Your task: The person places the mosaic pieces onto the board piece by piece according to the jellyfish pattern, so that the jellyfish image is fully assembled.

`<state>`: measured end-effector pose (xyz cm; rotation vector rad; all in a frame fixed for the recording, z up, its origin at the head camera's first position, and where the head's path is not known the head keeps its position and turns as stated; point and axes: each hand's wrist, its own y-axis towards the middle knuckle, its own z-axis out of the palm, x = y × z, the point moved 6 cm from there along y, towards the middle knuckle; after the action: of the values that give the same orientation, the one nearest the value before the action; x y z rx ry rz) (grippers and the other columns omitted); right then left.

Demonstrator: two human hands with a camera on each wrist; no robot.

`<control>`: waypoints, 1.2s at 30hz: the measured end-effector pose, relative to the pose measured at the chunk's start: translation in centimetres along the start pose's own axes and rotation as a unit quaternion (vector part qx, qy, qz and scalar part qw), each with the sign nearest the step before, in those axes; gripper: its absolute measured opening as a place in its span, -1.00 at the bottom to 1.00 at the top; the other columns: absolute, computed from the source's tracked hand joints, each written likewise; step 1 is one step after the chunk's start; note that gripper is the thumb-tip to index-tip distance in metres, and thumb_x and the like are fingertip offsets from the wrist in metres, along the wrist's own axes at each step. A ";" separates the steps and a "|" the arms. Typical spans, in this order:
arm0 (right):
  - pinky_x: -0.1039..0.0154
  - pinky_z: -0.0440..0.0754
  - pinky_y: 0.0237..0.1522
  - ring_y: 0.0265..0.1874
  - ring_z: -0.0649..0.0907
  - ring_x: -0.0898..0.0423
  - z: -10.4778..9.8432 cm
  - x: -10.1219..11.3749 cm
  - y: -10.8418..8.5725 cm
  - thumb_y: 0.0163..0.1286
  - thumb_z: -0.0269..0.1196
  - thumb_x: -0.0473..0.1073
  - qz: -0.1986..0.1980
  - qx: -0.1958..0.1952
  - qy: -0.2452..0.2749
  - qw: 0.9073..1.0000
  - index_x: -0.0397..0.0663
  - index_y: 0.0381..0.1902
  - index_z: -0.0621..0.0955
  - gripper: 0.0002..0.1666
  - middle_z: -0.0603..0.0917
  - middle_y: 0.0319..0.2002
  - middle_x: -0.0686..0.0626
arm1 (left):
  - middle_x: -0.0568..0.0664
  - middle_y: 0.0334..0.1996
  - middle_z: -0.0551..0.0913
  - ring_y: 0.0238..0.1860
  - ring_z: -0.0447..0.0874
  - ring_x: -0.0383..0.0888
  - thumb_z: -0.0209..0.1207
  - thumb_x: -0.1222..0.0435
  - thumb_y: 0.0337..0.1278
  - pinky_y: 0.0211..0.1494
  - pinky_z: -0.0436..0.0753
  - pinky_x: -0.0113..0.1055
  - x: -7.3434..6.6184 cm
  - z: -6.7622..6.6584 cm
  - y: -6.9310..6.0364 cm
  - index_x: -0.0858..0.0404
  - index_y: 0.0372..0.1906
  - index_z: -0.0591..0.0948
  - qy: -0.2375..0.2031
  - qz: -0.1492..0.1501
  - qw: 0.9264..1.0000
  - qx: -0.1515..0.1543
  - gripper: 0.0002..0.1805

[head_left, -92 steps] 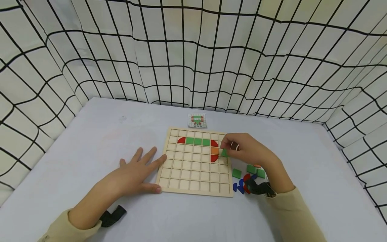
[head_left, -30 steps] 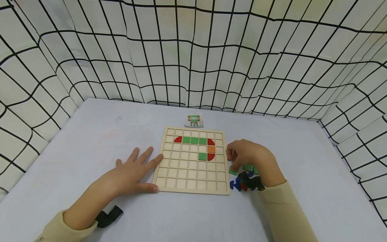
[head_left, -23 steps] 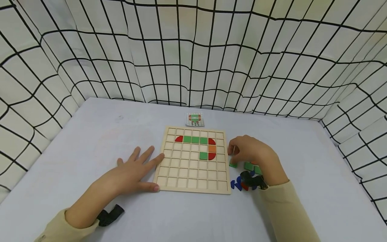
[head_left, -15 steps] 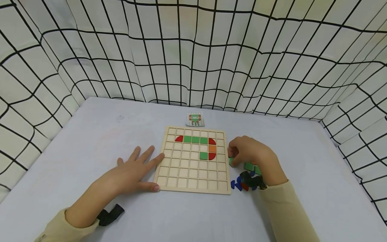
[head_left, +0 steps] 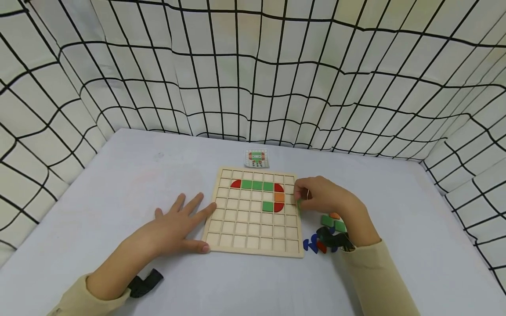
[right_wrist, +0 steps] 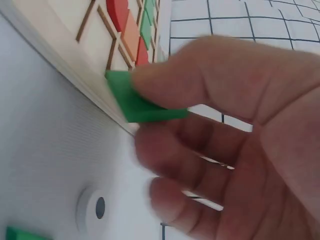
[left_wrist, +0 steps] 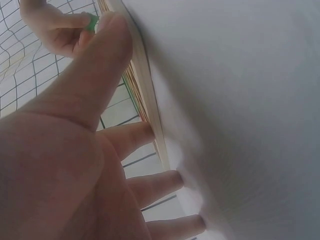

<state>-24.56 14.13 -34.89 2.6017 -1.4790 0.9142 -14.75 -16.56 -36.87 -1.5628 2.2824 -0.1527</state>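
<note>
Tile [right_wrist: 137, 107], green, mostly hidden in head view, in the pinch of right hand [head_left: 324, 194]; left hand [head_left: 171, 230], fingers [head_left: 193, 203] spread.

Counter [head_left: 178, 166]: we see bright, even light in the head view.
Right sleeve [head_left: 377, 276]: we find a soft shadow beside it.
Board [left_wrist: 150, 102]: we get haze and a soft shadow along its edge from the left wrist.
Right fingers [right_wrist: 160, 150]: blurred to us, the green tile [right_wrist: 132, 107] too.

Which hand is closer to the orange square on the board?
Right. The right hand, pinching a green square, is at the right edge of the wooden board, close to the orange square. The left hand is farther, at the board's left edge.
</note>
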 end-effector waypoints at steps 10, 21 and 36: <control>0.20 0.54 -0.31 -0.34 0.55 0.09 0.5 0.5 0.9 0.26 0.31 -0.29 -0.027 -0.049 0.011 0.998 0.12 -0.26 0.59 -0.82 0.60 -0.39 0.11 | 0.25 0.58 0.00 0.49 -0.15 0.54 0.23 -0.41 -0.11 0.04 0.08 0.72 0.0 0.4 0.0 -0.05 0.58 0.16 -0.010 0.000 1.000 0.001 0.13; 0.24 0.58 -0.24 -0.28 0.56 0.15 1.0 2.1 1.6 0.29 0.23 -0.31 -0.079 -0.070 0.021 0.994 0.12 -0.21 0.61 -0.80 0.64 -0.30 0.12 | 0.24 0.57 0.02 0.49 -0.11 0.54 0.21 -0.41 -0.08 0.03 0.11 0.71 0.0 0.0 -0.1 -0.05 0.58 0.16 -0.004 0.008 1.000 -0.012 0.11; 0.25 0.59 -0.25 -0.34 0.59 0.20 2.4 3.9 2.0 0.28 0.22 -0.34 -0.112 -0.060 0.041 0.991 0.11 -0.22 0.65 -0.77 0.68 -0.32 0.16 | 0.25 0.58 0.01 0.49 -0.13 0.54 0.22 -0.40 -0.08 0.04 0.09 0.71 -0.2 0.0 -0.1 -0.04 0.58 0.15 -0.001 0.001 1.000 -0.005 0.11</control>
<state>-23.50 9.27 -35.54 2.5446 -1.1554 0.8659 -14.60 -16.46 -36.82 -1.5641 2.2874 -0.1407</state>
